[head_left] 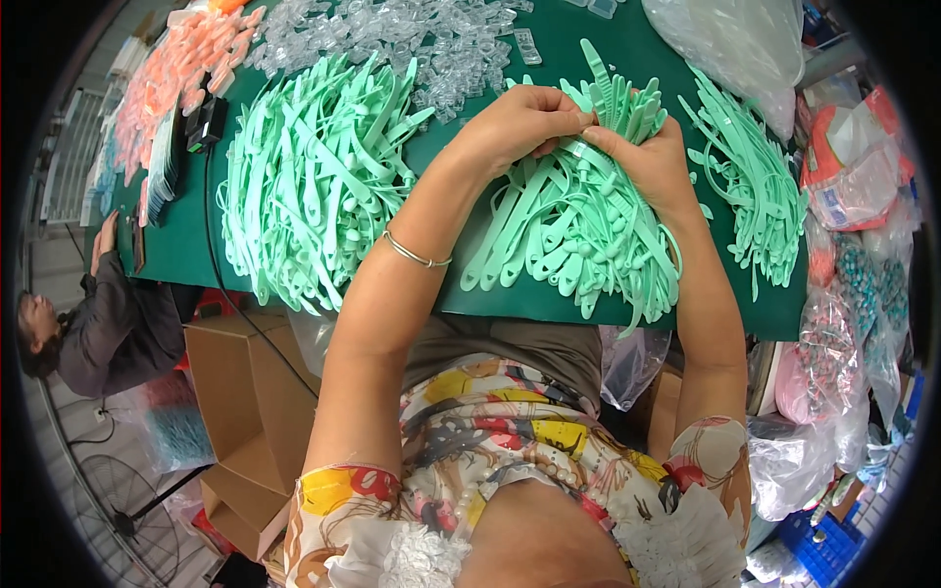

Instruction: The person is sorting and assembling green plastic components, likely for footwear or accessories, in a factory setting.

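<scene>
My right hand (652, 162) is closed round a bundle of mint-green plastic straps (613, 103), whose ridged ends fan out above the fingers. Close against the same bundle, my left hand (529, 122) is pinched shut by the right thumb. What lies between its fingertips is too small to make out. Below both hands spreads a loose heap of the same straps (578, 235), some with a hole near the end. To the left lies a larger strap pile (314, 186), and to the right a narrower strap pile (750, 181).
Small clear plastic pieces (392, 44) and peach-coloured pieces (181, 78) cover the far side of the green table (441, 167). A black box (206, 124) trails a cable. Plastic bags (735, 39) crowd the right. A cardboard box (245, 392) and a co-worker (118, 323) are at left.
</scene>
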`<state>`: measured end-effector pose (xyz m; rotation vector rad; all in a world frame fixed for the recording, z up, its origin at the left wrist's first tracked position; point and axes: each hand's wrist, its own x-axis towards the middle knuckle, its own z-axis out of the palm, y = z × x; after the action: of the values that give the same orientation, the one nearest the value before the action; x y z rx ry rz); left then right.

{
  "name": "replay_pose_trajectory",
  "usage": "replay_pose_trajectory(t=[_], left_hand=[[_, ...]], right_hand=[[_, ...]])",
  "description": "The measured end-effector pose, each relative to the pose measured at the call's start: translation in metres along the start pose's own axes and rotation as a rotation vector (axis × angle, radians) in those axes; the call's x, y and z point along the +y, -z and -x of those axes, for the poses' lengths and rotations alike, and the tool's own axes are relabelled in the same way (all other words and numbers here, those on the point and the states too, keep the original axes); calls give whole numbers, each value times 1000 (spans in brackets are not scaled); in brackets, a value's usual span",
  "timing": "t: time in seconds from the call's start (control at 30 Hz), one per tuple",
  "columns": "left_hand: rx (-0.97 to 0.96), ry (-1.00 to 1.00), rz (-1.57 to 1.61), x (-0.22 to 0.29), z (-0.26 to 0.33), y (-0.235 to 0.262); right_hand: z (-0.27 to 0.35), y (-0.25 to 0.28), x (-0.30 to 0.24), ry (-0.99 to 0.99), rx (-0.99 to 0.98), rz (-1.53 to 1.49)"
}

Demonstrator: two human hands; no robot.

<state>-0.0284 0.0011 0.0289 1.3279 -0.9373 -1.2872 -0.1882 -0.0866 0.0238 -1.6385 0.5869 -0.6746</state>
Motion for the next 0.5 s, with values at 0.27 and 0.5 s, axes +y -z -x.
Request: replay_pose_trajectory(t=[0.27, 0.5], left_hand=[[101, -79, 70, -10, 2, -12], [158, -112, 238, -12, 3, -7]], right_hand=[[-4, -3, -3, 33, -14, 154], [-2, 2, -8, -93, -18, 144]])
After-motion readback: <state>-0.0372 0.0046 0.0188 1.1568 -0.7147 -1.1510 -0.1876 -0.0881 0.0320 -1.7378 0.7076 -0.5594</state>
